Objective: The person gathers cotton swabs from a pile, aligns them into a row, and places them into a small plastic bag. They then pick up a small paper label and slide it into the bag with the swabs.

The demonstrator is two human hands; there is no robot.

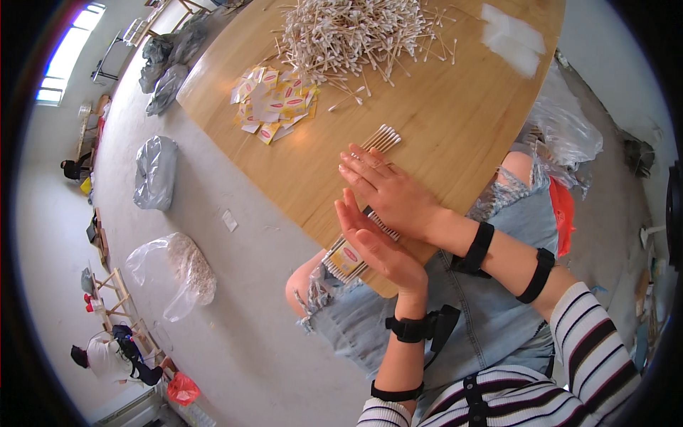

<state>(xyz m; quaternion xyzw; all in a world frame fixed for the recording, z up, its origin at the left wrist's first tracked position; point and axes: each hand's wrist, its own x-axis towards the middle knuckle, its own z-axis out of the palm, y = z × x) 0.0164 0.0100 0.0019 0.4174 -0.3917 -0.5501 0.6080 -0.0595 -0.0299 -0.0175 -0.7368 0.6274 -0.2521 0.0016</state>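
Observation:
My right hand (pixel 393 196) lies palm down with its fingers stretched out, over a row of cotton swabs (pixel 383 139). The swabs' white tips stick out past my fingers; the rest is hidden underneath. Close beside it, my left hand (pixel 380 249) is turned on its edge, its fingers extended and thumb raised. Under and beside the left hand lies a flat bundle of cotton swabs with a yellow and white label card (pixel 346 259), at the table's near edge. The left hand partly covers this bundle. I cannot tell how firmly it touches.
A large heap of loose cotton swabs (pixel 356 32) covers the table's (pixel 441 128) far part. Left of it sits a pile of yellow and white cards (pixel 274 103). White translucent sheets (pixel 514 39) lie far right. Bags (pixel 155 173) stand on the floor; a person (pixel 107 356) sits at far left.

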